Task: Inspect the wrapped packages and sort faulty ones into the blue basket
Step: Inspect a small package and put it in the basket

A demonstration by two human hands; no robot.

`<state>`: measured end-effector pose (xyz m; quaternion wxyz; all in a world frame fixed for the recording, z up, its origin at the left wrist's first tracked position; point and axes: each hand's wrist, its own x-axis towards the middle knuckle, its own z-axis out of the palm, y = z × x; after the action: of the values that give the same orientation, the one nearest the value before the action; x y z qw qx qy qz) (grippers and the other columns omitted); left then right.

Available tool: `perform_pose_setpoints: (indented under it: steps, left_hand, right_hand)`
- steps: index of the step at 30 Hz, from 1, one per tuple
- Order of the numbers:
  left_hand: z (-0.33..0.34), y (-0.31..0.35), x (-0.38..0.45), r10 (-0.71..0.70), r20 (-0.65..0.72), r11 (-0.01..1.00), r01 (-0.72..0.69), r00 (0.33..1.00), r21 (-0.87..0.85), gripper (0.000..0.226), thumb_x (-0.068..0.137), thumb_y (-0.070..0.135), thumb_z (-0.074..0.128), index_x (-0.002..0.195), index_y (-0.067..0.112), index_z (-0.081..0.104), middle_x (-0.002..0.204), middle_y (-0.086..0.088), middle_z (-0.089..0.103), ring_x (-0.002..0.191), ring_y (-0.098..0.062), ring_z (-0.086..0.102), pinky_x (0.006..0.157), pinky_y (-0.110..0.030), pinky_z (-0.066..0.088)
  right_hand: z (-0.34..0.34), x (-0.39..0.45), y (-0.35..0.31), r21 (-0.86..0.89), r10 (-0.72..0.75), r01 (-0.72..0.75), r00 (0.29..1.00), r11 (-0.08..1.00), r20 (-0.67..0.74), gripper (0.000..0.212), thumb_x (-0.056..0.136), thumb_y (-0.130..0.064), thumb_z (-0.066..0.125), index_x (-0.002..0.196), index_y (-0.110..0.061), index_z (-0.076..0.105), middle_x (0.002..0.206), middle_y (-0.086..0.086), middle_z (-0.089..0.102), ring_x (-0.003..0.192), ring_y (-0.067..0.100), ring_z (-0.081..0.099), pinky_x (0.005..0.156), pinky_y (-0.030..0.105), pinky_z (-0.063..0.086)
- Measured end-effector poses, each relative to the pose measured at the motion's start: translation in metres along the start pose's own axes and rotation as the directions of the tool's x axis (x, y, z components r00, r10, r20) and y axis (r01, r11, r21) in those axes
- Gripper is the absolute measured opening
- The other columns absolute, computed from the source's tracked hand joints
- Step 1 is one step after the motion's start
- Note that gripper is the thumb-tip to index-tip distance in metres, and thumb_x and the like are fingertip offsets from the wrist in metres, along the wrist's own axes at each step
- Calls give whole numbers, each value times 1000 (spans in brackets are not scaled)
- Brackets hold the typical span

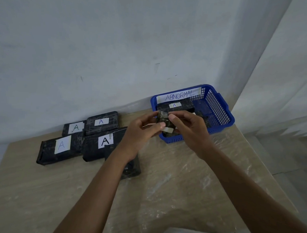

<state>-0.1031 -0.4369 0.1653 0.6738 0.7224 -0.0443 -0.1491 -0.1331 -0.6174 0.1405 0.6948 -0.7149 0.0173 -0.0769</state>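
My left hand [141, 131] and my right hand [189, 125] together hold a small black wrapped package [164, 119] in the air, just in front of the blue basket [219, 109]. A strip of pale tape hangs off the package near my left thumb. The basket carries a paper label reading ABNORMAL and holds a black package marked A [176, 106], with more dark packages partly hidden behind my hands. Several black packages with white A labels [94, 136] lie grouped on the table to the left. Another dark package [131, 168] lies under my left forearm.
The table [172, 188] is beige and covered with crinkled clear plastic film. A pale wall runs right behind the packages and the basket. The table's right edge drops off beside the basket, with floor beyond. A bit of pale clothing shows at the bottom.
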Motion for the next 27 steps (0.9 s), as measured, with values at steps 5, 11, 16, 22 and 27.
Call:
perform_pose_setpoints:
  steps: [5,11,16,22,27]
  left_hand:
    - [2,-2,-2,65,-90,996,-59,994,61,30,92,-1,71,120,12,73,92,9,79,89,-3,75,78,-20,61]
    - [0,-8,-1,-12,-27,1000,12,1000,6,26,94,4,70,117,16,74,103,-2,80,98,-12,76,82,-24,61]
    - [0,-6,-1,11,-63,1000,-10,998,19,21,92,3,72,109,16,76,94,0,81,90,-11,77,75,-21,61]
    - [5,-6,-2,-29,-9,998,29,1000,54,15,95,15,71,109,12,77,95,-3,81,88,-18,77,80,-28,63]
    - [-2,-6,-2,44,86,999,-45,995,0,43,100,13,63,142,21,59,130,-3,70,120,-18,68,98,-35,58]
  right_hand:
    - [-2,-4,3,28,0,-3,994,1000,112,25,97,-11,71,120,-21,72,114,6,76,106,19,75,91,41,62]
    - [-1,0,9,-163,-75,80,996,983,38,21,93,-6,74,113,-12,73,103,1,76,93,13,76,84,37,64]
    - [-6,-1,6,-131,-82,93,993,987,89,24,93,-8,74,117,-11,74,101,1,77,90,13,76,80,29,62]
    - [-6,1,10,-156,-45,49,998,986,32,10,92,-6,74,102,-9,77,86,8,77,79,26,75,72,33,62]
    - [-9,1,0,3,121,-121,993,993,-6,16,99,-19,69,97,-4,74,81,8,77,75,25,76,66,33,63]
